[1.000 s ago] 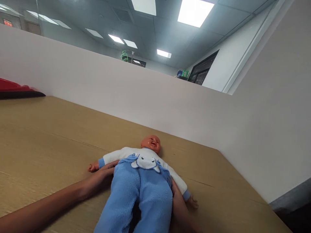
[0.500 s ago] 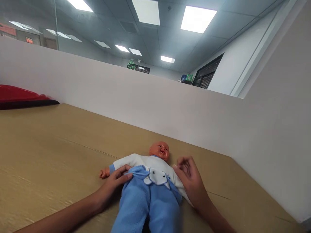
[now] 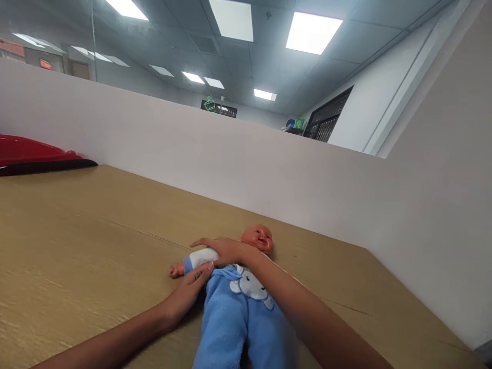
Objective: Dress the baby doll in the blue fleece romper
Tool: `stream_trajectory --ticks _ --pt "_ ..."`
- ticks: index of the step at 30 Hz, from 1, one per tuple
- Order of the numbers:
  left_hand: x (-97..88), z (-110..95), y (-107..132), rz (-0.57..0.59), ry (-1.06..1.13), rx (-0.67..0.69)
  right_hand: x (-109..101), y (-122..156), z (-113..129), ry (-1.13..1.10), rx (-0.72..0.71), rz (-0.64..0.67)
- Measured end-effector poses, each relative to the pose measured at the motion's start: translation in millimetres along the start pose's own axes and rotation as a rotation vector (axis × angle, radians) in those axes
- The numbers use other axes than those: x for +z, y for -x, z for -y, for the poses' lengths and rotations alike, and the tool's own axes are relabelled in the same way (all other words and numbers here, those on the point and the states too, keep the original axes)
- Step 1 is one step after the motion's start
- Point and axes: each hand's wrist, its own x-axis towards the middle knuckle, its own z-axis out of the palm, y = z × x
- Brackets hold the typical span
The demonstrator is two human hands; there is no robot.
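A baby doll (image 3: pixel 257 238) lies on its back, its smooth head toward the wall. It wears a white top (image 3: pixel 203 257) with blue cuffs and fleecy blue trousers (image 3: pixel 226 312) with a white animal face at the waist. My left hand (image 3: pixel 194 284) is at the side of the trousers' waistband, thumb and fingers closed on the cloth. Across the doll's chest reaches my right arm, and my right hand (image 3: pixel 226 251) rests over the shoulder and upper sleeve with fingers stretched out. That forearm hides most of the chest and the doll's other arm.
The doll lies on a wood-coloured tabletop (image 3: pixel 96 241) with a thin seam. A low white wall (image 3: pixel 230 159) runs behind it, with glass above. A red object with a black edge (image 3: pixel 38 151) stands at the far left.
My right hand has swung left from beside the doll across its chest to the other shoulder. The doll has shifted slightly right in view; my left hand stays by the waistband.
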Motion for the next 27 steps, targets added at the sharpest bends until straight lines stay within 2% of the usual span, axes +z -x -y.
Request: stream_trajectory --ticks 3,7,10,14,18,23,27 --pt "-1.7 3 0 0.074 0.018 0.054 -6 20 10 -0.017 0.001 -0.238" --pt "-1.1 4 2 0.002 -0.11 0.124 -13 46 18 -0.132 0.066 -0.614" --pt "2.4 3 3 -0.036 -0.192 0.173 -8 60 16 -0.273 0.04 -0.723" --pt "6.6 1 3 -0.098 -0.275 0.222 4 69 10 -0.395 0.033 -0.778" --pt "3.2 2 3 -0.265 -0.447 0.342 8 72 6 -0.356 0.022 -0.762" --pt "-6.6 1 5 -0.473 -0.696 0.527 4 74 2 -0.284 0.016 -0.652" --pt "-13.7 -6 5 -0.633 -0.807 0.639 5 76 -6 -0.253 0.035 -0.531"
